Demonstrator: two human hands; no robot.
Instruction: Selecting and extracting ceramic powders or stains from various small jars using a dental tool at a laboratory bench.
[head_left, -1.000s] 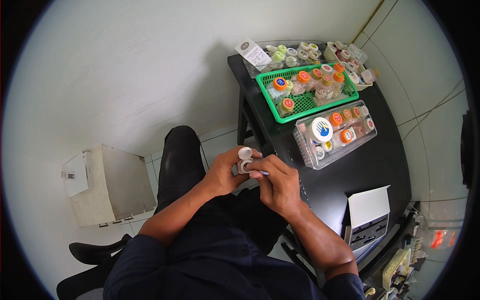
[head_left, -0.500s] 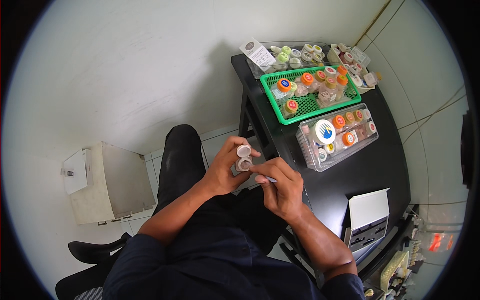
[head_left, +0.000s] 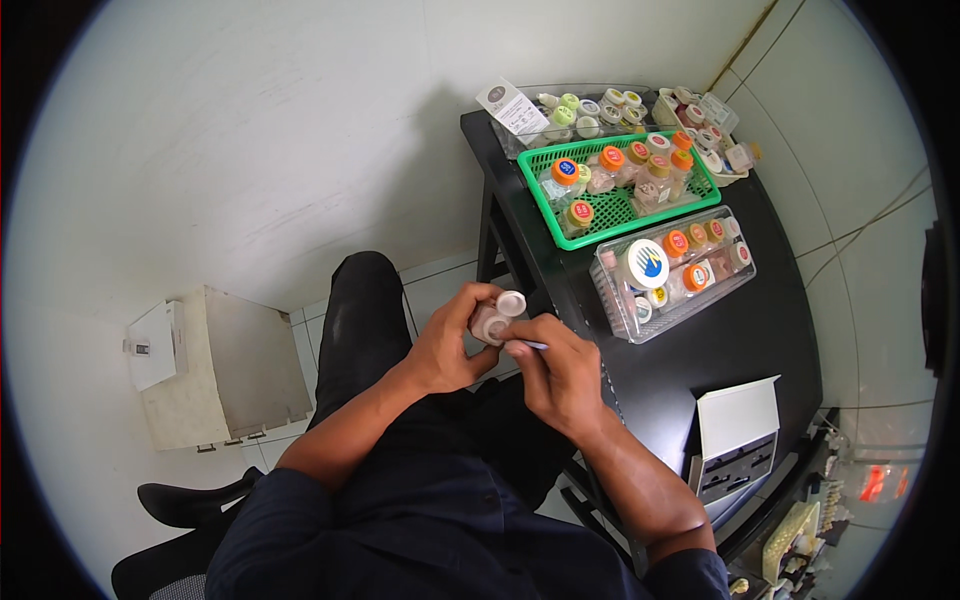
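Note:
Over my lap, my left hand (head_left: 442, 345) is closed around a small clear jar (head_left: 488, 323) with pale pinkish contents. Its white flip lid (head_left: 511, 303) stands open on the side toward the table. My right hand (head_left: 566, 370) pinches a thin, light-coloured stick-like tool (head_left: 535, 345) between thumb and fingers. The tool's far tip is hidden by my right fingers, which are right against the jar's mouth; whether it reaches inside I cannot tell.
To the right stands a black table (head_left: 650, 370). On it are a green basket (head_left: 562, 237) and a clear plastic tray (head_left: 612, 318) of capped jars, more jars behind them, and an open white box (head_left: 740, 415). A pale cabinet (head_left: 255, 365) stands left.
My left hand has tilted the jar, so its open lid has swung to the right and the mouth shows less. My right fingers have shifted slightly left, closer over the jar.

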